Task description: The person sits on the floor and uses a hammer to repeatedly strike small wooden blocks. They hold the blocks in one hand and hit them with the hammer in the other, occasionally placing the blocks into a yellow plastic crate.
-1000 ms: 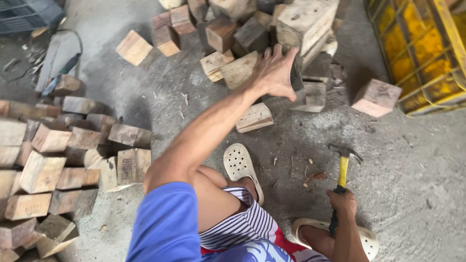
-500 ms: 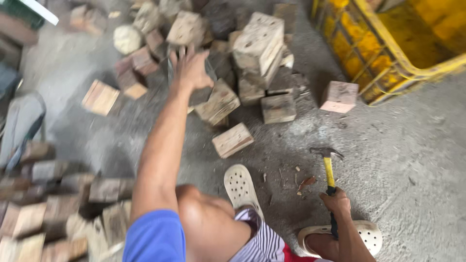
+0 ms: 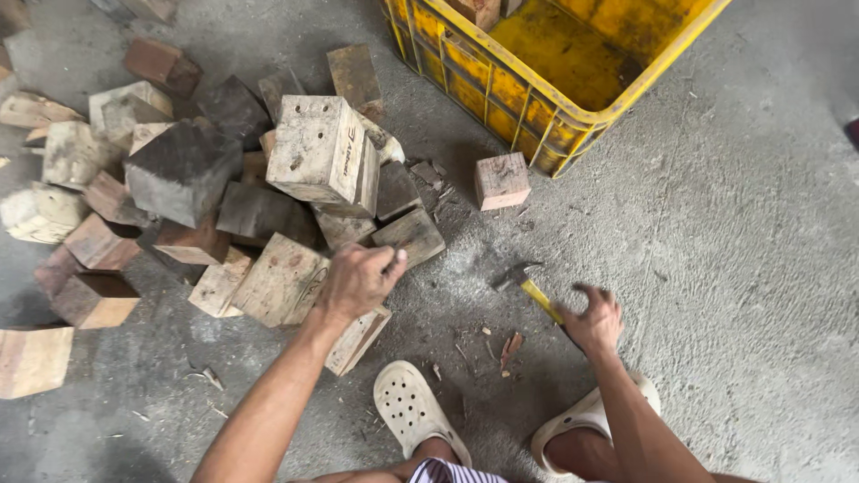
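Observation:
My left hand (image 3: pixel 356 283) reaches forward into a heap of wood blocks and is closed on the near edge of a pale flat wood block (image 3: pixel 279 279). A thinner block (image 3: pixel 356 340) lies just under my wrist, and a dark block (image 3: pixel 410 236) sits by my thumb. My right hand (image 3: pixel 594 318) grips the black end of a yellow-handled hammer (image 3: pixel 530 286). The hammer is tilted low, its steel head close to the concrete floor. A large pale block with holes (image 3: pixel 318 150) tops the heap beyond my left hand.
A yellow plastic crate (image 3: pixel 573 114) stands at the upper right, with a single pinkish block (image 3: pixel 501 181) in front of it. More blocks spread to the left edge (image 3: pixel 34 360). My feet in cream clogs (image 3: pixel 413 413) rest on the floor among wood chips (image 3: pixel 510 347).
My left arm has drawn back from the far blocks and closed on a nearer block. The hammer has dropped from upright to low, and the view has swung right towards the crate.

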